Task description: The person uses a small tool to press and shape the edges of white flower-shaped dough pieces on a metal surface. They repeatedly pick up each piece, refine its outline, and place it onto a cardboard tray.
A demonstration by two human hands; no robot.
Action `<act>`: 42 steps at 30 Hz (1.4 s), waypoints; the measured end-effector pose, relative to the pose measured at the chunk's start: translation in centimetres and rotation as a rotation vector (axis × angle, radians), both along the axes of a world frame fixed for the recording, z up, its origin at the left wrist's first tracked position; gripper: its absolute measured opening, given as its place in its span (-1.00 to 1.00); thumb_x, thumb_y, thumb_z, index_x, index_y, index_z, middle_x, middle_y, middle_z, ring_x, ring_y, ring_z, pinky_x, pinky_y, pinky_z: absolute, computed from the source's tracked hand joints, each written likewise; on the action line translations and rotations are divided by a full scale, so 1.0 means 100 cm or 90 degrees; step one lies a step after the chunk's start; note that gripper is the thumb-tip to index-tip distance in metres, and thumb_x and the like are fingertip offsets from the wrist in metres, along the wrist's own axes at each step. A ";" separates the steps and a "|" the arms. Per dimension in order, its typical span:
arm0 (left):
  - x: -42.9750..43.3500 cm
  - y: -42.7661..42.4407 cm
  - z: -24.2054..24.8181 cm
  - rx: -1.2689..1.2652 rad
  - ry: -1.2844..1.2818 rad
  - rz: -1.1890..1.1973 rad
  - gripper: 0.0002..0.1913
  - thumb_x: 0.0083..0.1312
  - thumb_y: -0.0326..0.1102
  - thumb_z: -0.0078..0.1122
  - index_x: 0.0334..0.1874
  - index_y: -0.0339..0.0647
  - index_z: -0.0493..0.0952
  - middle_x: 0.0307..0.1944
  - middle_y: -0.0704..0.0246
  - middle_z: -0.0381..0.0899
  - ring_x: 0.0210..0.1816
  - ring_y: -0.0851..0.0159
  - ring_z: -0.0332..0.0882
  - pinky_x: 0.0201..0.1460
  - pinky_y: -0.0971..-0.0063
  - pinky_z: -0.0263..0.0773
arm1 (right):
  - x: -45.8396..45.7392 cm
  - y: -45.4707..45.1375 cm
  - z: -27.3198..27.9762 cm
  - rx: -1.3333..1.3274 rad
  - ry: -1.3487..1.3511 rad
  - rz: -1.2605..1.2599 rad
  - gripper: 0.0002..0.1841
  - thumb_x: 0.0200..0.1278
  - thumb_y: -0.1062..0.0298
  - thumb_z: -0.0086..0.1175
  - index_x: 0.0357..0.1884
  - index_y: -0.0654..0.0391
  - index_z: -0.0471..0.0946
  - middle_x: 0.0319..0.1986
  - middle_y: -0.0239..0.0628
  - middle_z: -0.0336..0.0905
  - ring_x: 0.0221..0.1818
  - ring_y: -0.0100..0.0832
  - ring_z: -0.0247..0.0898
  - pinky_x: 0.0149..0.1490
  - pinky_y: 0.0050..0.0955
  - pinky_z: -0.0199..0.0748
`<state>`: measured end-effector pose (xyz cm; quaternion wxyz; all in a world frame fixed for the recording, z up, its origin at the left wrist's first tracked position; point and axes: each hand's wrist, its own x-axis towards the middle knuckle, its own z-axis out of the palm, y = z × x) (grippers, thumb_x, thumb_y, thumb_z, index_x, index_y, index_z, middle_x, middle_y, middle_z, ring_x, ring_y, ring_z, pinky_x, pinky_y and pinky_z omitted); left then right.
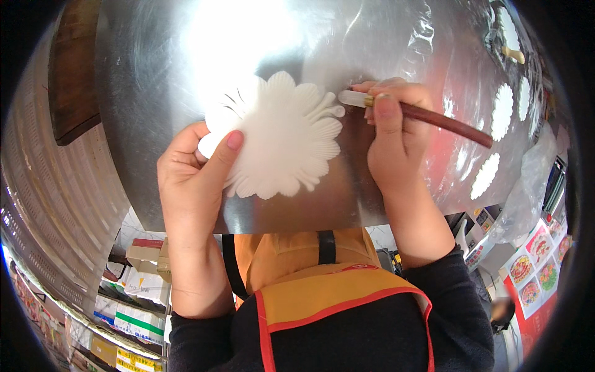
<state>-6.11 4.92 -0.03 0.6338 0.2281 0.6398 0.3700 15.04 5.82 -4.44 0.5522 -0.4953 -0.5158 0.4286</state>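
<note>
My left hand (197, 174) pinches the left edge of a white, flower-shaped sheet (279, 139), thumb on top and fingers beneath. Scalloped, ridged petals run around its rim, and a few slits show at its upper left. In my right hand (399, 125) is a modelling tool (446, 123) with a reddish-brown handle, a brass-coloured collar and a rounded, translucent white tip. That tip lies just right of a narrow, curled petal at the sheet's upper right, with a small gap visible. The sheet is over a shiny metal tabletop (297, 216); whether it rests fully on it I cannot tell.
Several white scalloped pieces (502, 111) lie along the tabletop's right side, near a pale-handled tool (513, 55). Clear plastic (530, 172) hangs at the right edge. A dark wooden board (74, 69) is at the left. Cartons (139, 321) fill shelves at lower left. A person's head shows at lower right.
</note>
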 end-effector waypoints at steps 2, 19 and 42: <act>0.000 0.000 0.000 0.003 -0.013 -0.001 -0.84 0.22 -0.50 0.14 -0.18 -0.40 0.49 -0.42 0.33 0.61 -0.46 0.58 0.51 -0.45 0.76 0.38 | -0.003 0.001 -0.002 0.047 -0.074 0.038 -0.93 0.23 0.50 -0.02 -0.32 0.24 0.34 -0.50 -0.29 0.41 -0.49 -0.57 0.25 -0.32 -0.62 0.26; -0.005 -0.004 0.001 -0.041 -0.149 0.041 -0.78 0.19 -0.57 0.12 -0.10 -0.37 0.47 -0.31 0.28 0.61 -0.36 0.47 0.56 -0.32 0.66 0.45 | 0.002 0.001 0.007 -0.143 0.067 -0.079 -0.91 0.28 0.39 -0.10 -0.35 0.16 0.36 -0.57 -0.35 0.37 -0.51 -0.44 0.28 -0.26 -0.47 0.35; -0.005 -0.035 0.001 -0.056 -0.059 0.106 -0.77 0.24 -0.44 0.12 -0.07 -0.27 0.43 -0.34 0.38 0.60 -0.39 0.53 0.54 -0.38 0.72 0.43 | 0.002 -0.041 0.002 0.084 -0.244 0.126 -0.84 0.06 0.56 0.08 -0.28 0.19 0.41 -0.44 -0.17 0.46 -0.36 -0.17 0.43 -0.18 -0.32 0.41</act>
